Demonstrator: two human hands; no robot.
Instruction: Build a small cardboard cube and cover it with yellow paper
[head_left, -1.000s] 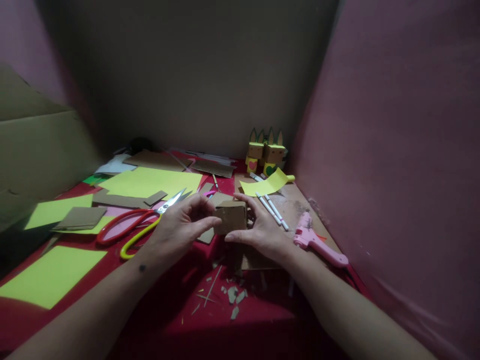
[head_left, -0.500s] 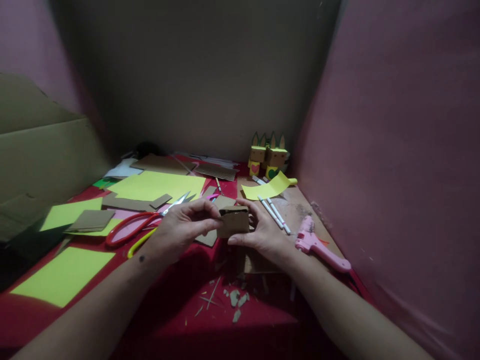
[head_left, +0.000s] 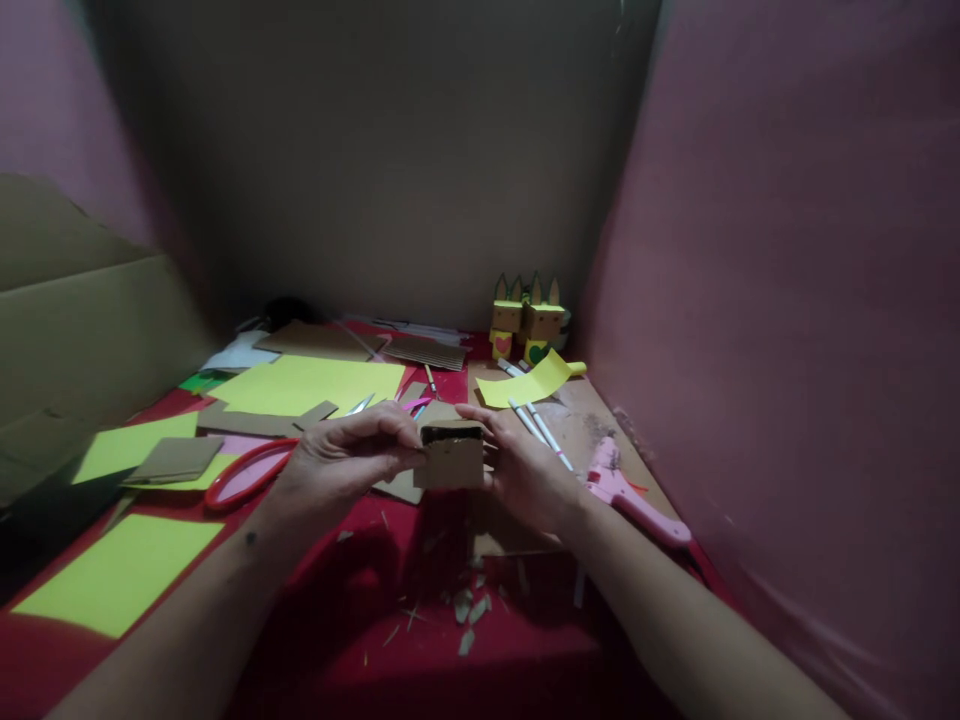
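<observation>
Between my hands, above the table, is a small brown cardboard box (head_left: 450,465) with a dark gap along its top front edge. My left hand (head_left: 349,450) pinches the box's left side between thumb and fingers. Around its right side and back, the fingers of my right hand (head_left: 529,470) are closed on it. Red-handled scissors (head_left: 251,475) lie partly behind my left forearm, with only the blade tips showing beyond the hand. A pink glue gun (head_left: 637,505) rests to the right of my right forearm.
Yellow paper sheets (head_left: 120,575) and cardboard pieces (head_left: 176,460) cover the left. White markers (head_left: 551,435) and a curled yellow strip (head_left: 529,385) lie on a cardboard mat (head_left: 600,400). Two cardboard figures (head_left: 544,320) stand behind. Torn scraps (head_left: 465,610) litter the red cloth (head_left: 337,650).
The box has shifted slightly left and tilted so its dark gap shows more. My right thumb has left its front face. My left hand now covers more of the scissors. The view has moved a little.
</observation>
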